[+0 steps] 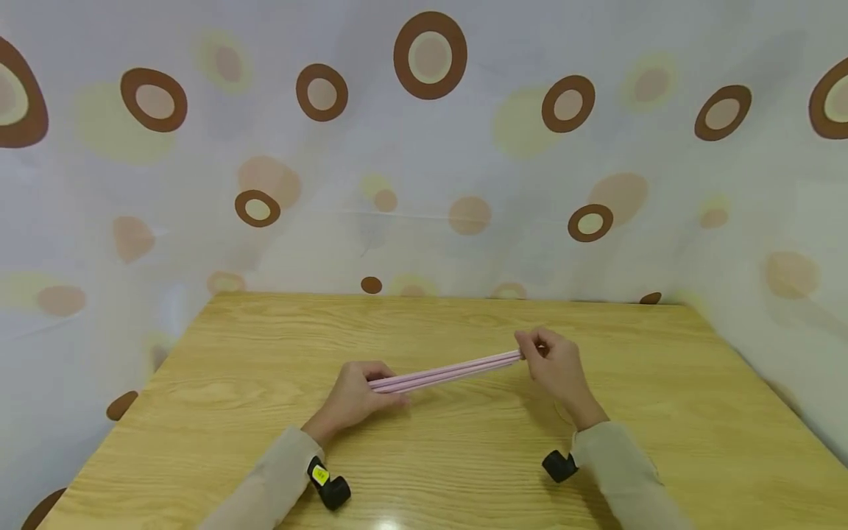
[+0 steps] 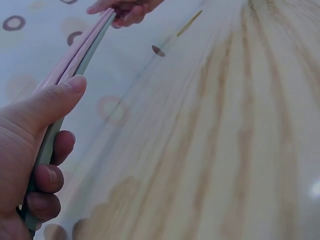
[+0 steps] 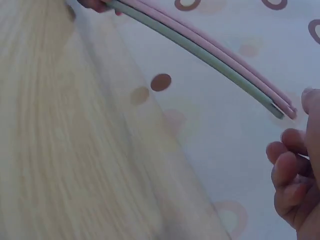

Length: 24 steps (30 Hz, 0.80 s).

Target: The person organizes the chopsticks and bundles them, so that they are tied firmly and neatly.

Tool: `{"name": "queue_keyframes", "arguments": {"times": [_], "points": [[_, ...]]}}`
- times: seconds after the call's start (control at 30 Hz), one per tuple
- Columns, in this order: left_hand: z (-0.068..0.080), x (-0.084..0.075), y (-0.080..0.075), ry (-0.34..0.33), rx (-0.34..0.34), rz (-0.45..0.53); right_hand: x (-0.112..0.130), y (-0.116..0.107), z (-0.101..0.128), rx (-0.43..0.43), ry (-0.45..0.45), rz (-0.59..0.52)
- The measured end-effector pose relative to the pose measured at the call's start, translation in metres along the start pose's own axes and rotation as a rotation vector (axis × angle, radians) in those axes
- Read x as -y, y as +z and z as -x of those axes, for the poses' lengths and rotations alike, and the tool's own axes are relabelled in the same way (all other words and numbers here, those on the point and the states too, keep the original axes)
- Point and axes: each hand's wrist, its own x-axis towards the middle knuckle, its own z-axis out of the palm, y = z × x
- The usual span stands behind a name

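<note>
A bundle of thin rods is held by both hands above the wooden worktop.

Nearest, two beige sleeves are seen, each with a black wrist camera [image 1: 329, 486] strapped on. The left hand [image 1: 351, 398] is curled round the near-left end of the rod bundle [image 1: 445, 372], thumb laid along the top and fingers wrapped beneath. The bundle, pink rods with a grey-green one alongside, is stretched rightward and slightly farther to the right hand [image 1: 555, 365], by which its far-right end is pinched at the fingertips; the remaining fingers are loosely bent. The bundle is kept just above the middle of the worktop [image 1: 695, 412]. Beyond the far edge, a pale curtain [image 1: 424, 184] printed with brown rings is hung.
</note>
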Motion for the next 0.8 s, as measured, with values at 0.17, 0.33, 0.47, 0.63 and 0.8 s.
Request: {"name": "queue_keyframes", "arguments": {"times": [0.17,0.33,0.47,0.63,0.8], "points": [[-0.003,0.002,-0.001,0.018,-0.013,-0.019,-0.008,-0.028,-0.003,0.066,0.035,0.355],[-0.001,0.004,-0.003,0.029,-0.004,-0.033,-0.016,-0.053,0.002,0.419,0.163,0.520],[0.000,0.004,-0.003,0.026,0.002,-0.024,-0.023,-0.062,0.005,0.558,0.193,0.526],[0.001,0.000,-0.002,0.047,-0.010,0.002,-0.029,-0.062,0.002,0.524,0.184,0.567],[0.000,-0.001,0.004,0.057,0.014,0.025,-0.033,-0.060,0.002,0.513,0.148,0.593]]}}
